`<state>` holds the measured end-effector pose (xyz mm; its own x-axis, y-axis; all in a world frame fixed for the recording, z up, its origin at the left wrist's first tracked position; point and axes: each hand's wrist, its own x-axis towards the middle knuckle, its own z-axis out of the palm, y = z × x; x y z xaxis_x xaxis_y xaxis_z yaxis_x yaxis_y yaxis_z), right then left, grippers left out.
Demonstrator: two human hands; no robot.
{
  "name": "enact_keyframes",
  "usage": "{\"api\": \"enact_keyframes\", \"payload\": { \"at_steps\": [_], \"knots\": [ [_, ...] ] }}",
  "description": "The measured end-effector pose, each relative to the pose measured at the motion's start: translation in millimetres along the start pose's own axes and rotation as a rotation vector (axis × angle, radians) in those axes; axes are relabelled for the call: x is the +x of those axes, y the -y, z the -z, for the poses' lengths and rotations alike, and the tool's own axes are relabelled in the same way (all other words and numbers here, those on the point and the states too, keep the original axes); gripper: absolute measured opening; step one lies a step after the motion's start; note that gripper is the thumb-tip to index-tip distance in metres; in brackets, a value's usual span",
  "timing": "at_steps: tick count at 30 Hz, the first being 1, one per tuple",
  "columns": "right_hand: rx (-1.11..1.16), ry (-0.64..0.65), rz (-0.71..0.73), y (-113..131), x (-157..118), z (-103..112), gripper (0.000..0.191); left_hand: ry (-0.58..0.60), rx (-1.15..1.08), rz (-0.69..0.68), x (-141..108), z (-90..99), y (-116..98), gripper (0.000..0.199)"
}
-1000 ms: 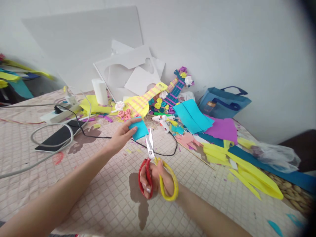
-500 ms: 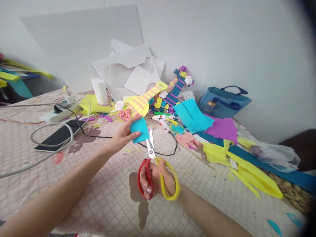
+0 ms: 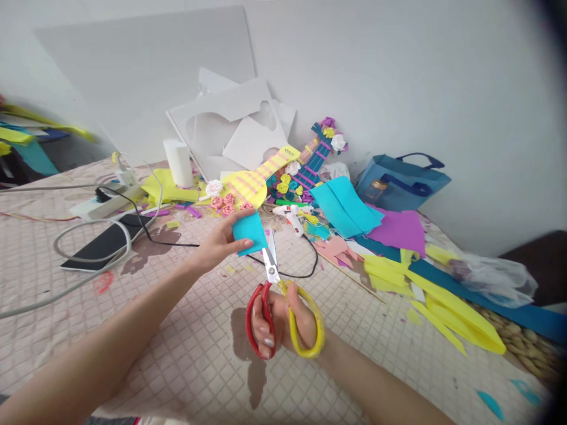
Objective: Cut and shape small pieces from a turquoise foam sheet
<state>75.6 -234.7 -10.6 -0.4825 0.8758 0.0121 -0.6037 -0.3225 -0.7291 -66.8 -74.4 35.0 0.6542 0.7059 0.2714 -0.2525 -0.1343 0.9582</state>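
Note:
A small turquoise piece of paper [image 3: 249, 232] is pinched between the thumb and fingers of my left hand [image 3: 224, 239]. My right hand [image 3: 283, 321] grips a pair of scissors [image 3: 271, 271] through its handles, one loop red and the other yellow. The blades point away from me and stand slightly apart. Their tips are at the right edge of the turquoise piece; whether they touch it I cannot tell. Both hands are above the quilted table cover [image 3: 186, 366].
Behind my hands lie a white glue gun [image 3: 290, 217] and a yellow paper guitar [image 3: 252, 188] with pink flowers. Turquoise sheets [image 3: 343, 206], yellow strips [image 3: 447, 310] and a blue bag [image 3: 394, 183] are to the right. A black tablet-like slab [image 3: 104, 243] and cables lie left.
Both hands stay almost in place. The turquoise piece has shifted very slightly left, and the scissor blades look a little closer together at its edge.

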Motion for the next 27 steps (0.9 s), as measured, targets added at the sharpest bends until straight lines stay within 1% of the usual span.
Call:
{"api": "enact_keyframes", "payload": {
  "at_steps": [6,12,18,27],
  "knots": [
    [0.019,-0.020,-0.003,-2,0,3,0.073,0.009,-0.004,0.006,1,2.4,2,0.065],
    [0.047,-0.027,-0.024,-4,0,6,0.067,0.007,-0.003,0.010,2,4.1,0,0.065],
    [0.048,-0.026,-0.004,-5,1,8,0.064,0.034,0.007,-0.029,3,7.4,2,0.064],
    [0.077,0.018,0.017,-5,1,4,0.062,0.070,-0.010,-0.056,5,11.5,5,0.064]
  ]
}}
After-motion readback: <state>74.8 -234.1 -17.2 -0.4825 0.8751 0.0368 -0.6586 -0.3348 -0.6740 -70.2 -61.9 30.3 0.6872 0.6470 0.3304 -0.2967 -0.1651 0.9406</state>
